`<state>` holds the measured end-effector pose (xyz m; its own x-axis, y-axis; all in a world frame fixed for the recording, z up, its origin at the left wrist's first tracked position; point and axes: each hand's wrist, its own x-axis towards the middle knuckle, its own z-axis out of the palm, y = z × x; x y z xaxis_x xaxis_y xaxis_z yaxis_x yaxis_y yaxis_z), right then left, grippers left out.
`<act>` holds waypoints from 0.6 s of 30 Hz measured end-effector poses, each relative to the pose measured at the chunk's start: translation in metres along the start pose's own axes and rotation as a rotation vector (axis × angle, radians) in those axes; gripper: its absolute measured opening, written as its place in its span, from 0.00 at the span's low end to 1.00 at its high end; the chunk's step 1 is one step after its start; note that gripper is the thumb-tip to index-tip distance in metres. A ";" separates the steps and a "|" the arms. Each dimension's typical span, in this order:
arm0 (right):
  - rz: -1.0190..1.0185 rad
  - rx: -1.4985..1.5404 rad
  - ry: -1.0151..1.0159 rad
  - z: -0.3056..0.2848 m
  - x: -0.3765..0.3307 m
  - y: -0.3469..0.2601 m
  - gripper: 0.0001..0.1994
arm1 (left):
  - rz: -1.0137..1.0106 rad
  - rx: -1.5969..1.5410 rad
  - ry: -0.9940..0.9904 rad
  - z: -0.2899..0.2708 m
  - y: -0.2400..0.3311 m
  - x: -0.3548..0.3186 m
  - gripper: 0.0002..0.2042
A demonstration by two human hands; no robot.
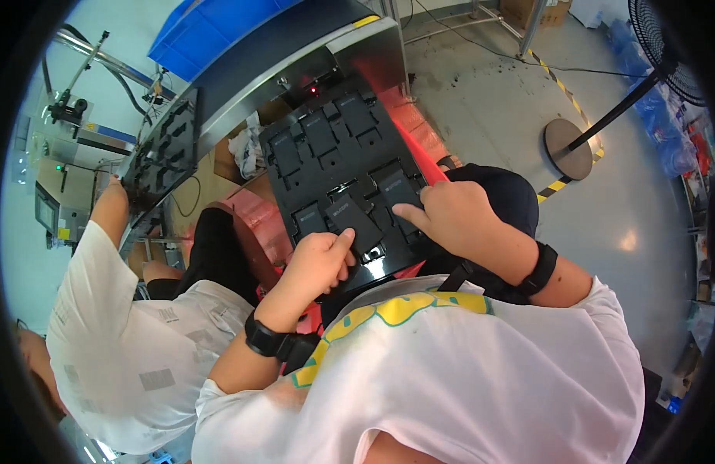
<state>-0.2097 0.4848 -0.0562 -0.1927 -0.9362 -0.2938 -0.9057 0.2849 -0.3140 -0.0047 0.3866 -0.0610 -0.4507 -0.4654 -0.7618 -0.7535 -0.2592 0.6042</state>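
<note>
Black tray (pixel 326 147) on lap; left hand (pixel 317 263) pinching flat black part (pixel 356 220); right hand (pixel 450 213) unclenched, fingertip pressing neighbouring part (pixel 400 189); co-worker (pixel 117 325) alongside.

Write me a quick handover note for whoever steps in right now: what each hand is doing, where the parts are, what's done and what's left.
Left hand: thumb and fingers grip the near edge of a flat black rectangular part, which lies tilted over the near row of the black moulded tray.
Right hand: forefinger presses on a neighbouring black part in the tray.
Done: several near pockets hold parts.
Left: the tilted part is not seated flat; the far pockets look empty.
Nearby: a co-worker's hand at a second black tray on the left.
</note>
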 end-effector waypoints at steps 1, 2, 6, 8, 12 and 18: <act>-0.079 0.005 0.111 0.003 -0.004 0.001 0.16 | 0.160 0.406 0.215 0.001 -0.001 0.000 0.17; -0.158 0.009 0.222 0.007 -0.007 0.004 0.15 | 0.317 0.812 0.429 0.002 0.000 0.000 0.17; -0.515 -0.085 0.489 0.033 -0.017 0.023 0.24 | 0.739 0.813 0.615 0.019 0.000 -0.014 0.19; -0.527 -0.096 0.517 0.050 -0.007 0.026 0.23 | 0.838 0.911 0.639 0.020 -0.006 -0.004 0.20; -0.506 -0.036 0.584 0.062 0.009 0.027 0.21 | 1.007 1.004 0.573 0.011 -0.013 0.009 0.16; -0.511 -0.153 0.488 0.049 0.001 0.028 0.22 | 1.030 0.958 0.573 0.018 -0.014 0.008 0.12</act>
<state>-0.2168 0.5020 -0.1098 0.1545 -0.9402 0.3034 -0.9637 -0.2111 -0.1637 -0.0064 0.4015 -0.0799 -0.8875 -0.4090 0.2121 -0.3546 0.9003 0.2525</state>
